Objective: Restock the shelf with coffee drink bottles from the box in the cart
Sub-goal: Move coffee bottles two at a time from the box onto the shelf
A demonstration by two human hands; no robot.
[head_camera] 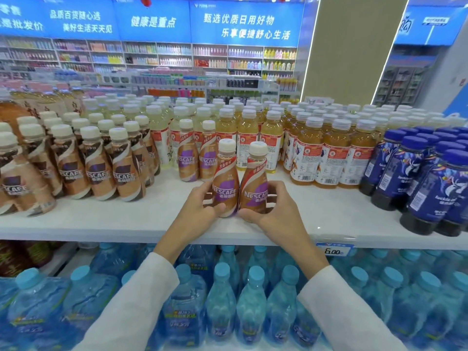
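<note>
Left hand (200, 211) grips left coffee bottle (225, 181), right hand (274, 211) right coffee bottle (254, 191), seemingly full.

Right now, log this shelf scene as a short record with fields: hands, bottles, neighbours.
left hand: grips the left coffee bottle
right hand: grips the right coffee bottle
held bottles: upright, side by side, touching; purple labels, white caps
place: front of the shelf, before two matching bottles
left neighbours: brown-label coffee bottles
right neighbours: orange drink bottles, then dark blue bottles
below: water bottles
box and cart: not in view
</note>
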